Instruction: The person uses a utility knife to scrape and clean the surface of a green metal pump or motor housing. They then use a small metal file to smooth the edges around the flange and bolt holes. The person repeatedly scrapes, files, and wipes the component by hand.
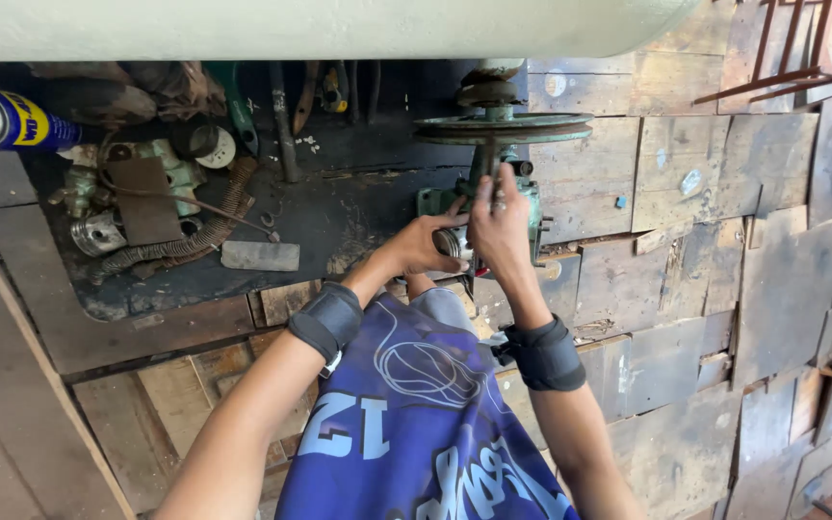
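The left hand (426, 246) clamps a small metal cylinder (450, 243) at the green machine's (483, 193) 6 o'clock side to steady it, while the right hand (498, 226) closes fingers on the shaft below the pulley (503, 128).

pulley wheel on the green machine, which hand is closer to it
Right. The right hand reaches up just below the pulley wheel; the left hand sits lower and to the left, on a metal ring.

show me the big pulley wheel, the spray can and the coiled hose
pulley wheel (503, 128), head view, on its green rim
spray can (21, 119), head view, on its blue and yellow body
coiled hose (206, 234), head view, on its ribbed bend
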